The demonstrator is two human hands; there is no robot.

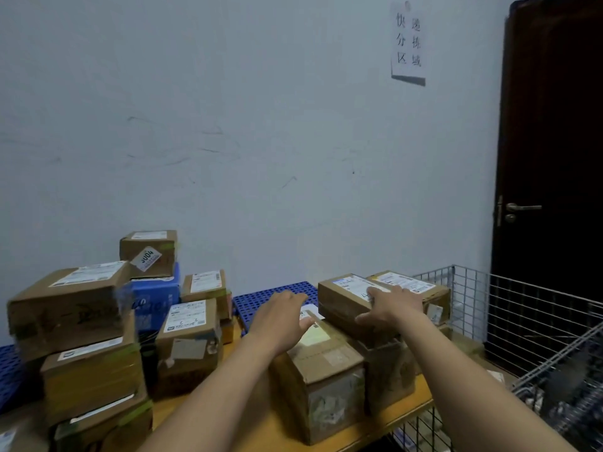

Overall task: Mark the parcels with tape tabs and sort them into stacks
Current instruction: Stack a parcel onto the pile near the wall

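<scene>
Your right hand (391, 305) lies on top of the long parcel (346, 293) right of centre; its fingers are spread apart and fairly straight across the label, and the thumb points left along the box's front edge; it does not clamp anything. Your left hand (280, 316) reaches forward at centre frame, fingers straight and close together, thumb out to the right and touching the top of the front parcel (321, 376); whether the palm presses on that box you cannot tell.

The long parcel sits raised on other boxes, its near edge over the back of the front parcel; a second labelled parcel (412, 285) lies just behind it. The front parcel stands on the wooden table (202, 407) in the lower centre.

At lower left stands the left stack (91, 370) of brown boxes, with blurred greenish tape (135, 412) at some edges; behind it a blue carton (156, 296) carries a small box (148, 254) with a tilted sticker; two more labelled boxes (189, 340) stand just right of the stack.

A blue perforated board (261, 296) lies against the wall past your left hand; a wire basket (528, 308) fills the lower right; a dark door (554, 125) and a paper sign (408, 40) occupy the upper right.
</scene>
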